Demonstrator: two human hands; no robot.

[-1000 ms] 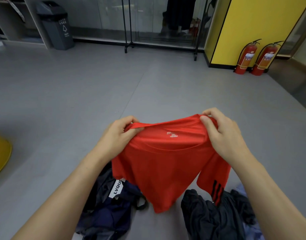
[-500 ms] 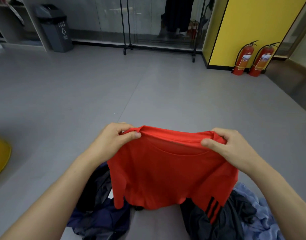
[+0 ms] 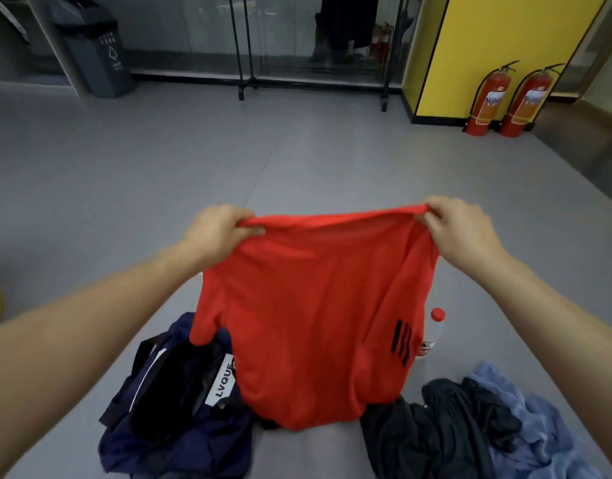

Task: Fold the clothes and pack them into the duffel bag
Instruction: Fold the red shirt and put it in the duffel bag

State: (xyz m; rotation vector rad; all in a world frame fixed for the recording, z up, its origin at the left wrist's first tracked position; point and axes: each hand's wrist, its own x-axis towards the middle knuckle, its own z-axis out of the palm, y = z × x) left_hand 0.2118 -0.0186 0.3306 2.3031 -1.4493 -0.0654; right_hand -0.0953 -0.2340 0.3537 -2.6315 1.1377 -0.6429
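The red shirt (image 3: 314, 305), pinched between left hand (image 3: 218, 233) and right hand (image 3: 460, 229), is thin, smooth, matt cloth. Below the left grip the duffel bag (image 3: 180, 430) is navy woven fabric, faintly shiny. Below the right grip lie a black garment (image 3: 418, 440) of soft matt cloth and a clear plastic bottle (image 3: 435, 331). Beyond the grip the floor (image 3: 193, 167) is smooth, matt grey

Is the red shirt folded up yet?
No, the red shirt is spread out. The left hand and right hand pinch its top edge, and it hangs unfolded.
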